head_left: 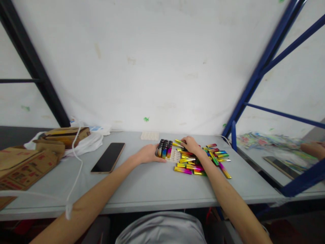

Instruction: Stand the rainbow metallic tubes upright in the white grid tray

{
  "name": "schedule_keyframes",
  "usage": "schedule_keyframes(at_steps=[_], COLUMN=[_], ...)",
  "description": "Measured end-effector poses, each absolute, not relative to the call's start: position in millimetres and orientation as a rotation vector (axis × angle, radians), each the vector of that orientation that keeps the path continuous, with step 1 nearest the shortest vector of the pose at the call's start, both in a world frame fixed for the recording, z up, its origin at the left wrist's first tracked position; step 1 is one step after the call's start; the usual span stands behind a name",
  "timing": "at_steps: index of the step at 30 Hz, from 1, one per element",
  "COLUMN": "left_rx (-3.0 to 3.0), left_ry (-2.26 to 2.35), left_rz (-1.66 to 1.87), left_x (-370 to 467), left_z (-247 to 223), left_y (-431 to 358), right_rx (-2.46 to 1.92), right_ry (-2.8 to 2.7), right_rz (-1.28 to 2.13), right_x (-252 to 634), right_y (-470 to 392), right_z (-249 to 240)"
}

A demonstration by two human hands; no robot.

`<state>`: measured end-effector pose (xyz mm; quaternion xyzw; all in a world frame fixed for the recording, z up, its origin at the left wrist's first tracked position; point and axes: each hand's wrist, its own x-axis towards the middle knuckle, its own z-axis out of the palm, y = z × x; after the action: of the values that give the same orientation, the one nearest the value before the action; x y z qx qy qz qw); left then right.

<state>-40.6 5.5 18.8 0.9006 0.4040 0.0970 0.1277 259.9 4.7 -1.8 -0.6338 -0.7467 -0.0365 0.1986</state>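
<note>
A white tray with round holes point(175, 156) lies on the table, its left part filled with upright black-topped tubes point(165, 147) in shiny colours. My left hand point(149, 153) is curled around the left side of these tubes and the tray's edge. To the right lies a loose pile of metallic tubes point(194, 167) in yellow, magenta, green and red. My right hand point(189, 144) is at the back left of the pile, its fingers closed on a yellow tube point(179, 141).
A second white tray point(149, 136) lies near the wall. On the left are a phone point(108, 158), cardboard boxes point(27, 162) and a white cable point(75, 169). Blue frame bars point(254, 81) rise at the right, with another person's hand point(313, 150) beyond them.
</note>
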Motion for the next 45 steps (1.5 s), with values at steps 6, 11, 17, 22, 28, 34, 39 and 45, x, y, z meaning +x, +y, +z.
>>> schedule_keyframes(at_steps=[6,11,17,22,28,34,39,45], left_rx=[2.596,2.613,2.606,2.607,2.598,2.571,2.583,2.577], left_ry=[1.158,1.124,1.144,1.115,1.108,1.104,1.116,1.109], left_rz=[0.295,0.320,0.305,0.317,0.327,0.330,0.339,0.336], left_x=[-41,-41,-41,-41,-41,-42,-42,-42], left_z=[19,20,22,21,20,20,19,18], left_y=[5,4,3,4,5,5,5,6], right_rx=[-1.620,-1.418,-1.096,-0.919,-1.071,-1.335,-1.418,-1.395], right_ry=[-1.800,-1.559,-1.166,-1.198,-1.234,-1.390,-1.402,-1.428], right_rz=[-0.038,0.272,0.798,0.975,0.946,0.546,0.413,0.370], right_x=[252,235,208,196,187,188,187,186], right_y=[-10,-26,-35,-43,-48,-42,-43,-44], right_z=[9,23,25,32,28,13,12,14])
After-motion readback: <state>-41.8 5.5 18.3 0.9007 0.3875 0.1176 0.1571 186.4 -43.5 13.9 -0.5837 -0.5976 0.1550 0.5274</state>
